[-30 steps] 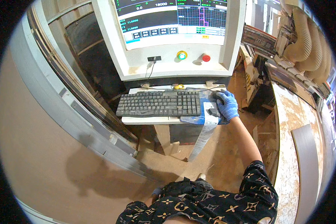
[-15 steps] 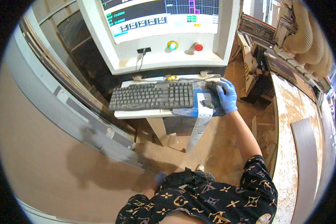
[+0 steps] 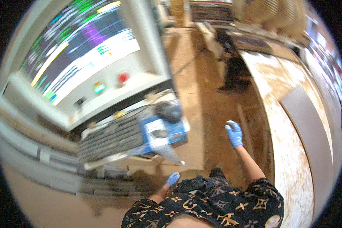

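My right hand (image 3: 235,133), in a blue glove with pale fingertips, hangs in the air above the brown floor to the right of the keyboard stand. Its fingers are loosely bent and apart, and nothing is in it. Low beside my waist is my left hand (image 3: 173,178), also blue-gloved, small and blurred, its fingers loosely stretched with no object visible. A dark computer mouse (image 3: 168,111) lies untouched on a blue pad at the right end of the stand. Left of it is a dusty black keyboard (image 3: 112,136).
A machine cabinet with a lit screen (image 3: 83,53), a red push button (image 3: 123,78) and a green lit button (image 3: 99,87) rises at the left. On the right, a dusty worktable (image 3: 271,81) bears a grey panel (image 3: 307,114). Ribbed hoses (image 3: 271,13) hang behind it.
My right hand has left the mouse and dropped back toward my body, empty. My left hand has come into clearer view. The view has turned right, so the screen and keyboard sit further left.
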Demonstrator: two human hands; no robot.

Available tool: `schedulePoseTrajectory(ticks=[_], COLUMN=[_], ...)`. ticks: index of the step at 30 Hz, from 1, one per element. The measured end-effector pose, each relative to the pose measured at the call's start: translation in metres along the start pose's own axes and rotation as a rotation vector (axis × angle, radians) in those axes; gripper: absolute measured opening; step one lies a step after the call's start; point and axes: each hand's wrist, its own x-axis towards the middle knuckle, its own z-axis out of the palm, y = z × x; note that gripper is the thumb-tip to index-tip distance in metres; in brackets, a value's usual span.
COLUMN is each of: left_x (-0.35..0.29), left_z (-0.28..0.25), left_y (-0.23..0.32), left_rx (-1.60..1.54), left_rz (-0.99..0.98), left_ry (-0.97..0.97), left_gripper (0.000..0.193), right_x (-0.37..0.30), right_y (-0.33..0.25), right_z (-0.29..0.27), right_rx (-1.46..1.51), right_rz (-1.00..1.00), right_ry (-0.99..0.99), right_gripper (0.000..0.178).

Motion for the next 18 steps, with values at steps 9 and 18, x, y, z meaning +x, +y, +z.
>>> schedulePoseTrajectory(ticks=[9, 18], left_x=[0.237, 0.430], left_z=[0.070, 0.101], left_y=[0.107, 0.135], left_rx=[0.051, -0.082], left_rz=[-0.519, -0.525], left_ry=[-0.285, -0.288], left_gripper=[0.036, 0.029], right_x=[-0.027, 0.074], right_y=[0.124, 0.170], right_z=[-0.106, -0.111], right_rx=[-0.013, 0.076], right_rz=[0.564, 0.810], right_ry=[-0.278, -0.350], right_gripper=[0.030, 0.030])
